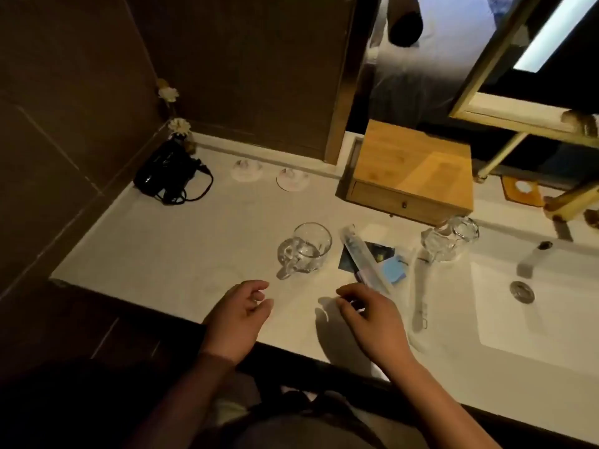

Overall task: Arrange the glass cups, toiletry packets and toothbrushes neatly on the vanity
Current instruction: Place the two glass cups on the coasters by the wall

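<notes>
A clear glass cup with a handle (pixel 306 251) stands upright mid-counter on the white vanity (pixel 181 241). A second glass cup (pixel 449 243) lies tipped by the sink's edge. A wrapped toothbrush (pixel 364 259) rests slanted across a dark packet (pixel 350 260) and a blue packet (pixel 393 267). Another wrapped toothbrush (pixel 419 293) lies to the right of them. My left hand (pixel 241 314) hovers near the front edge, below the upright cup, fingers loosely apart and holding nothing. My right hand (pixel 369 314) hovers just below the slanted toothbrush's near end, fingers curled, empty.
A wooden drawer box (pixel 411 176) stands at the back right. Two round coasters (pixel 246 170) (pixel 291 179) lie along the back wall. A black hair dryer with cord (pixel 168 173) and a small flower vase (pixel 180 131) fill the back left corner. The sink (pixel 534 306) lies right.
</notes>
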The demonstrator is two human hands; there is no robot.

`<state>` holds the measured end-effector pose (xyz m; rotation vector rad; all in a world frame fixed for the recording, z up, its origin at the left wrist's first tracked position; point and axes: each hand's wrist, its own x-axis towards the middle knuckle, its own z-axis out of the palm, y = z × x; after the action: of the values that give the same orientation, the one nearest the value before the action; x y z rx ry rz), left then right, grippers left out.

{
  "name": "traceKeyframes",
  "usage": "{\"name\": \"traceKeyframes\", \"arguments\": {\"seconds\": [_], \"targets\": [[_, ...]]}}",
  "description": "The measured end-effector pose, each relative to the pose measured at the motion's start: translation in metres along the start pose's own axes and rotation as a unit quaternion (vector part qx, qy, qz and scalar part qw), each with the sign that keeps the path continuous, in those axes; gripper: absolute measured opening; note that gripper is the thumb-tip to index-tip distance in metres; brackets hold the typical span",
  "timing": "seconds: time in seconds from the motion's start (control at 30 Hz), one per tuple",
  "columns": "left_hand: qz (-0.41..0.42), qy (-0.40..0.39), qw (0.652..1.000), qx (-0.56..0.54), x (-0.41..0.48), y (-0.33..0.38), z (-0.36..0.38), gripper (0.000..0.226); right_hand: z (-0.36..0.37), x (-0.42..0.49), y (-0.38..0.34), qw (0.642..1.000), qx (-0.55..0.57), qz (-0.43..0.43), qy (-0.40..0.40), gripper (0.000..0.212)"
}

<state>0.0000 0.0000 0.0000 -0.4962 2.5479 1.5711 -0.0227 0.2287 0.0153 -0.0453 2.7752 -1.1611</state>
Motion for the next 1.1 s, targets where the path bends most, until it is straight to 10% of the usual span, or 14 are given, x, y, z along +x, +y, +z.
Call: {"name": "traceKeyframes", "arguments": {"seconds": [0.37,0.53,1.1], "targets": [[0.038,-0.152,0.98,0.119,0.082,0.01,0.005,0.044,-0.025,0.025,0.014,0.965,-0.041,0.165,0.2,0.023],[0.095,-0.214,0.96,0.15,0.102,0.017,0.0,0.031,-0.009,0.026,0.01,0.951,-0.143,0.222,0.161,0.027],[0.019,-0.156,0.987,0.028,0.141,0.03,0.021,0.025,-0.084,0.098,0.087,0.886,-0.029,0.347,0.305,0.039]]}}
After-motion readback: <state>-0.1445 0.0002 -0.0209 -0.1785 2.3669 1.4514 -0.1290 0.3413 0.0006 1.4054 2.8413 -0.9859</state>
